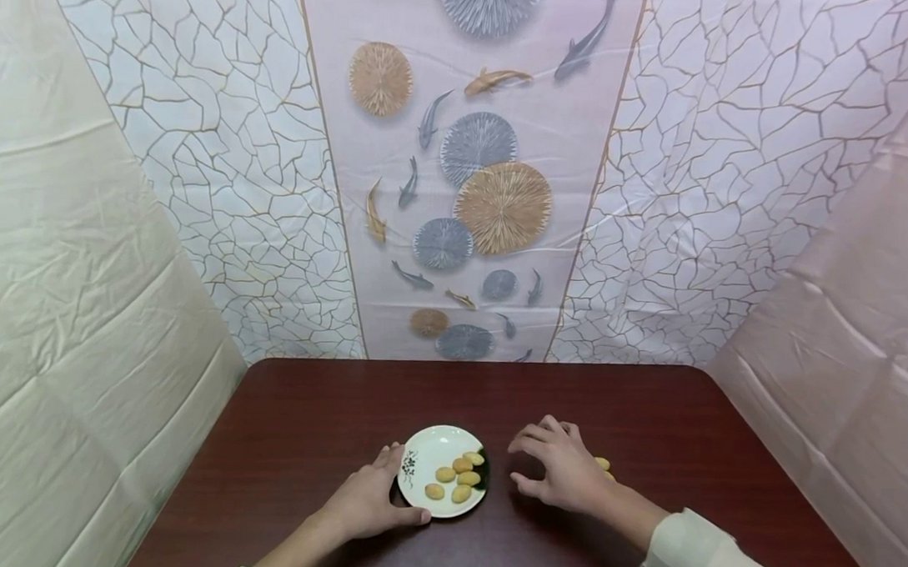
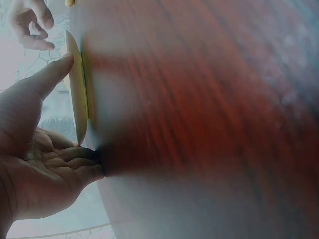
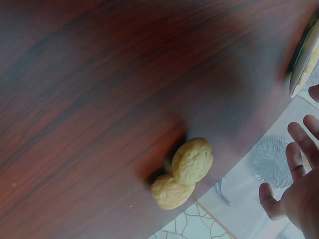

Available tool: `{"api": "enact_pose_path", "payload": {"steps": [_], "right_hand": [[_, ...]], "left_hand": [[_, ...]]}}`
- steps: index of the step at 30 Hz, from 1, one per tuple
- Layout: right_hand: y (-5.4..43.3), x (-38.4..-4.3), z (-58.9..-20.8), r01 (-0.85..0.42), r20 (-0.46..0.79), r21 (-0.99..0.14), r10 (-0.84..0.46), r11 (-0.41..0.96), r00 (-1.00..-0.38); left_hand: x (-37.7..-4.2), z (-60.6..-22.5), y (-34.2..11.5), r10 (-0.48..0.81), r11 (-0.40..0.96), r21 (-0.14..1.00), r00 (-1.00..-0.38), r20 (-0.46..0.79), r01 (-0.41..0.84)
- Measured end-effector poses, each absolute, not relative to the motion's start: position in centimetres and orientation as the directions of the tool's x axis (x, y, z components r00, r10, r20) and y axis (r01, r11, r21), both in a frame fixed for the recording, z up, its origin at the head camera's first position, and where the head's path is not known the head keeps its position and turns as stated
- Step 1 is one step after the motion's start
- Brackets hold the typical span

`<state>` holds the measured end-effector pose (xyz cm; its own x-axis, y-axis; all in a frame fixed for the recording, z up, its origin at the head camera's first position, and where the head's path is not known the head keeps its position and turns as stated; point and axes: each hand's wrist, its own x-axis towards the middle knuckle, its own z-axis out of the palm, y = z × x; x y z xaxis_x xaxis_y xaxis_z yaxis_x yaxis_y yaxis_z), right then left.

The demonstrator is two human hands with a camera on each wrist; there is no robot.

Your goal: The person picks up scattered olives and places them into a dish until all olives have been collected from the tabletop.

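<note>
In the head view, the left hand (image 1: 366,501) holds the plate (image 1: 433,448) at its rim, thumb and fingers set apart around the edge. The right hand (image 1: 564,470), its fingers parted, loosely bent and gripping nothing, hovers between the plate and two loose biscuits (image 1: 602,463) — these lie on the surface (image 1: 316,422) rightward of its fingers, nearer it than the left. One plate bears six plated biscuits (image 1: 445,474).

In the left wrist view, the thumb touches the rim.

In the right wrist view, both loose biscuits touch — one oval's long axis slants.
</note>
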<state>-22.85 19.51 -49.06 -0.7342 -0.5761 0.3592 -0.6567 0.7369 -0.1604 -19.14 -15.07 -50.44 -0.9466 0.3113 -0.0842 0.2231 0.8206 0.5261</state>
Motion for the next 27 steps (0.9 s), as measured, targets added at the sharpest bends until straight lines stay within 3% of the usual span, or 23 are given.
{"api": "enact_pose_path", "payload": {"steps": [27], "right_hand": [[23.8, -21.7, -49.2, -0.580, 0.397, -0.071, -0.510, 0.811, -0.763]], "left_hand": [[-19.1, -50.5, -15.1, 0.318, 0.814, 0.533, -0.945, -0.073, 0.233]]}}
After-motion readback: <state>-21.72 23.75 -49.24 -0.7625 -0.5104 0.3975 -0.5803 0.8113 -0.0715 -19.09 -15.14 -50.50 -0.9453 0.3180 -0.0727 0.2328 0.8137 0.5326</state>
